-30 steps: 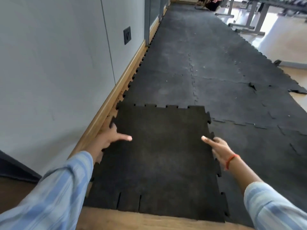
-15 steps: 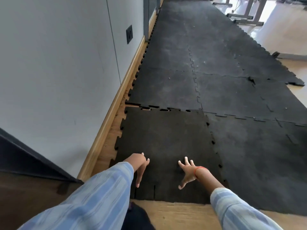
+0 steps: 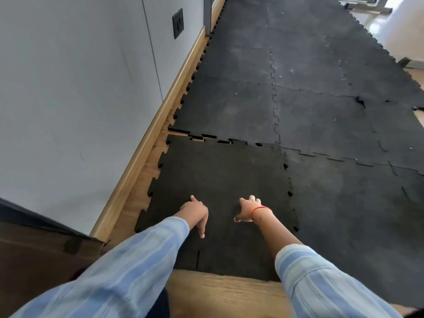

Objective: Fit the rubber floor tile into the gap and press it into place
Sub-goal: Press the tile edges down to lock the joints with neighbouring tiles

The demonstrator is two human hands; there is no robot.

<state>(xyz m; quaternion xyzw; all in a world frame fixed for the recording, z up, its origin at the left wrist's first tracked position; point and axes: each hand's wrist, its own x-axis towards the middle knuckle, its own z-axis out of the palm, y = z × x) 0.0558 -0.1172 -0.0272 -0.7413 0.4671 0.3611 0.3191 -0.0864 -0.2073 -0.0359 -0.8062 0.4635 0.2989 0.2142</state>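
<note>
The black rubber floor tile (image 3: 218, 173) with jigsaw edges lies flat in the gap between the wall side and the laid tiles (image 3: 344, 191). Its far edge meets the tile beyond it, with small slots of wood floor showing along the left part of that seam (image 3: 202, 136). My left hand (image 3: 195, 213) rests on the tile's near half, fingers spread. My right hand (image 3: 249, 208), with an orange band at the wrist, lies flat on the tile a little to the right, fingers apart. Neither hand holds anything.
A grey wall (image 3: 80, 99) with a wood skirting board (image 3: 149, 134) runs along the left, with a strip of bare wood floor (image 3: 146, 177) beside the tile. Wood floor (image 3: 224, 294) shows at the near edge. Laid black tiles stretch ahead and right; a dark socket (image 3: 177, 22) sits on the wall.
One second ago my hands gripped the tile's left and right edges with it raised at the far end. The tile has dropped flat into the gap and both hands moved onto its near surface.
</note>
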